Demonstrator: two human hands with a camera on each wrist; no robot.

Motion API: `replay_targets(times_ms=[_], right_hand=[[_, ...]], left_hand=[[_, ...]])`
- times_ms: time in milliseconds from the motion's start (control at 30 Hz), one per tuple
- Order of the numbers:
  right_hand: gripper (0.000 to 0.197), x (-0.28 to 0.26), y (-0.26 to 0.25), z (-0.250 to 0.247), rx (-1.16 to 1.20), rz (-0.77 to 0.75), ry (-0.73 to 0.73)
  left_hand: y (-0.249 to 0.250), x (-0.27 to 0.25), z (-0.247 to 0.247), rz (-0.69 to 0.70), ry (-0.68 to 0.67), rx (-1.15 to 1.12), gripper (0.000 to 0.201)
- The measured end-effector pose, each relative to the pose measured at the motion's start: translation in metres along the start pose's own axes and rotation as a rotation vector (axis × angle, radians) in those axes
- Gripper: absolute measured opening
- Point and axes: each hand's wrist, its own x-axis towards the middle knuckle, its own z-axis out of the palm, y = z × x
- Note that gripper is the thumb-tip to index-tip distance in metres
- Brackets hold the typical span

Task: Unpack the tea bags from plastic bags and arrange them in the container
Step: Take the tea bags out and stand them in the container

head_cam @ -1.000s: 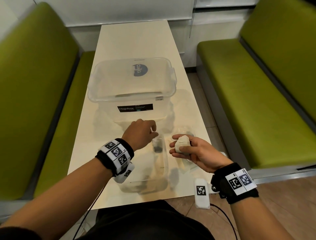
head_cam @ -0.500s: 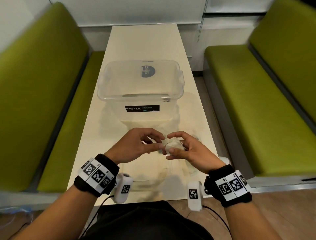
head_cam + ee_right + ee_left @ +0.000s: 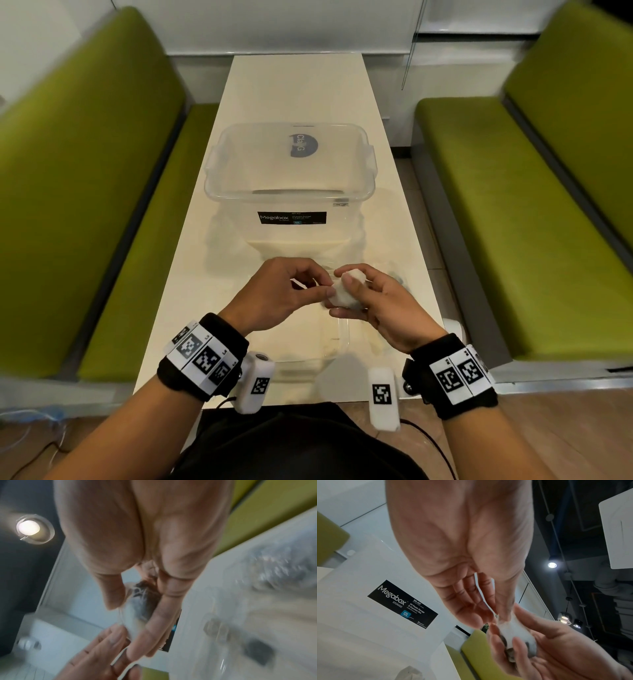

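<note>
A small white tea bag (image 3: pixel 343 297) with dark leaves inside is held above the table, just in front of the clear Megabox container (image 3: pixel 287 196). My right hand (image 3: pixel 346 296) grips it between thumb and curled fingers. My left hand (image 3: pixel 327 289) pinches its left end with thumb and forefinger. In the left wrist view the tea bag (image 3: pixel 517 632) lies in the right hand's fingers (image 3: pixel 518 646) under my left hand (image 3: pixel 498 616). In the blurred right wrist view the tea bag (image 3: pixel 137 609) seems to be covered by a thin clear film.
Clear plastic bags lie on the cream table (image 3: pixel 205 301): one flat by the near edge (image 3: pixel 330 346), another crumpled at the right (image 3: pixel 394 277). Green benches (image 3: pixel 85 205) flank the table on both sides. The table's far end (image 3: pixel 298 89) lies beyond the container.
A second ago my left hand was at the plastic bag on the table. It has come across to the tea bag in my right hand and now pinches it.
</note>
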Motion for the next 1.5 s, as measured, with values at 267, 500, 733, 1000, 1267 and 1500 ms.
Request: replay_targets(times_ms=[267, 500, 733, 1000, 1267, 1500], right_hand=[[0.011, 0.004, -0.001, 0.001, 0.194, 0.095, 0.106], [0.018, 0.002, -0.003, 0.002, 0.148, 0.113, 0.064], [0.018, -0.001, -0.005, -0.002, 0.206, 0.096, -0.029], [0.021, 0.0, -0.005, -0.005, 0.265, 0.055, -0.028], [0.022, 0.004, -0.004, -0.004, 0.236, 0.065, 0.075], [0.023, 0.005, -0.003, -0.003, 0.227, 0.073, 0.125]], left_hand=[[0.001, -0.002, 0.0, 0.025, -0.024, -0.115, 0.008], [0.002, -0.002, 0.002, 0.017, 0.045, -0.075, 0.007], [0.008, -0.003, 0.003, 0.035, 0.085, 0.004, 0.013], [0.009, -0.004, 0.006, 0.086, 0.1, 0.04, 0.01], [0.008, -0.006, 0.004, 0.184, 0.013, -0.075, 0.006], [0.013, -0.003, 0.003, 0.087, 0.024, -0.276, 0.01]])
